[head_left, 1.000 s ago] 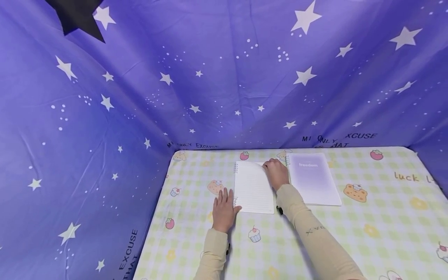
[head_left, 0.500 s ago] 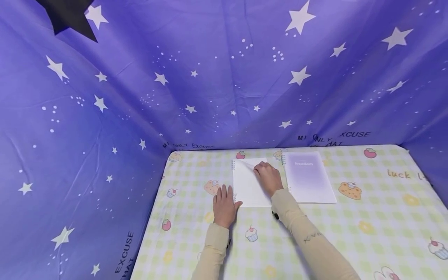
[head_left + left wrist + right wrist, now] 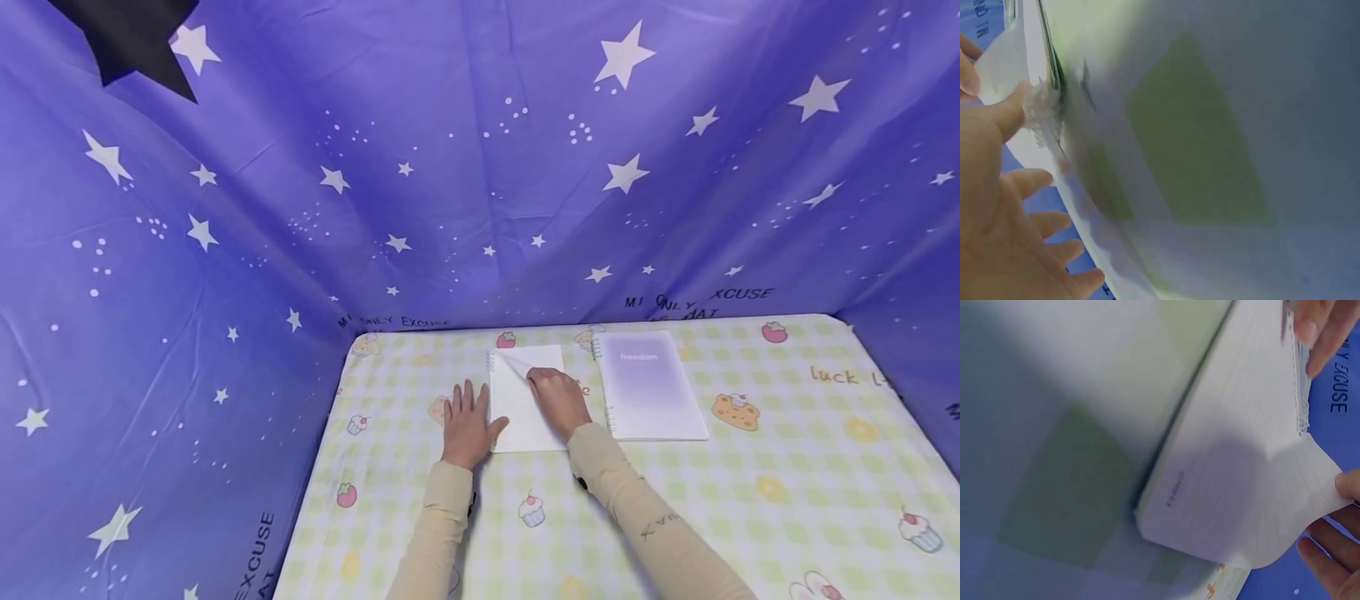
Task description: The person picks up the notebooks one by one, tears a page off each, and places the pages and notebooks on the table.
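A spiral notebook (image 3: 517, 435) lies open at white lined pages in the head view, its coil along the left side. My right hand (image 3: 558, 403) pinches one page (image 3: 1300, 494) between thumb and fingers; the right wrist view shows this sheet bent up off the pages beneath. My left hand (image 3: 467, 427) rests at the coil side, fingers spread and straight, with the thumb on the lower coil (image 3: 1044, 112) in the left wrist view.
To the right lies a second spiral notebook (image 3: 647, 400) with a purple cover reading "freedom". Both are on a green-and-white checked cloth (image 3: 660, 483) with printed cupcakes and bears. Blue star-printed fabric (image 3: 450, 167) hangs behind and at the sides.
The right hand has moved from the page's far right corner leftward and nearer, drawing the page corner across toward the coil. The left hand keeps its place by the coil.
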### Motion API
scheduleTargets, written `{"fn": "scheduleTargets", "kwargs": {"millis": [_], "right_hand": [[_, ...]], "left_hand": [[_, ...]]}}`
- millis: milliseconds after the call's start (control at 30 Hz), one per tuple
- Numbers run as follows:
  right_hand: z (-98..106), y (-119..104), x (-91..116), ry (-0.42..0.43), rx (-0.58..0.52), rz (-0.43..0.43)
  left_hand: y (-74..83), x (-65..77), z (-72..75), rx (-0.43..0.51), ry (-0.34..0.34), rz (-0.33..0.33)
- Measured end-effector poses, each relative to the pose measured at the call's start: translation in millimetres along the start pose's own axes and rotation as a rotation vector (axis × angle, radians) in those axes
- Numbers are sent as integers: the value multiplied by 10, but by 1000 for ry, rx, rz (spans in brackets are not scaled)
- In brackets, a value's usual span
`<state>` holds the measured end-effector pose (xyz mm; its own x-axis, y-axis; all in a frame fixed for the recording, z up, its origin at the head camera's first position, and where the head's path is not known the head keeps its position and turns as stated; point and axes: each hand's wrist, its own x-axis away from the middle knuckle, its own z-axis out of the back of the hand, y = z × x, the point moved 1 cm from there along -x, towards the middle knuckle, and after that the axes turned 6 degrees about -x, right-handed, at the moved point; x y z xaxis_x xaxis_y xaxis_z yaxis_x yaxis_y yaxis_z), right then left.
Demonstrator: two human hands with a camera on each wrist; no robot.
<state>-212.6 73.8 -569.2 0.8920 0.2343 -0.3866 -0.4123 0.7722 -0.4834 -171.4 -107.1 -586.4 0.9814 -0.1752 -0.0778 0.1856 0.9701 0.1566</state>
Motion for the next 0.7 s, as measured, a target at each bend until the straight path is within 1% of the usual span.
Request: {"fn": "scheduleTargets", "kwargs": {"millis": [167,233,433,533,633,667,700], "right_hand": [[-61,-65,61,-48,61,51],[-88,-93,85,-57,85,74],[-139,-175,138,-50,109,97],[-149,-205,159,-72,93,90],[-159,-232,180,-96,84,91],[-163,-239,185,-101,87,93],[-165,-247,190,-105,95,98]], "left_hand": [[-12,-21,-40,21,21,-15],[-1,-22,-38,16,12,-12],[20,-63,-17,-63,-89,29],[25,-85,-9,-83,-118,37],[23,-89,-7,-82,-113,35],[-5,-97,-73,-90,-89,26],[-8,-94,-73,-92,-86,25]]}}
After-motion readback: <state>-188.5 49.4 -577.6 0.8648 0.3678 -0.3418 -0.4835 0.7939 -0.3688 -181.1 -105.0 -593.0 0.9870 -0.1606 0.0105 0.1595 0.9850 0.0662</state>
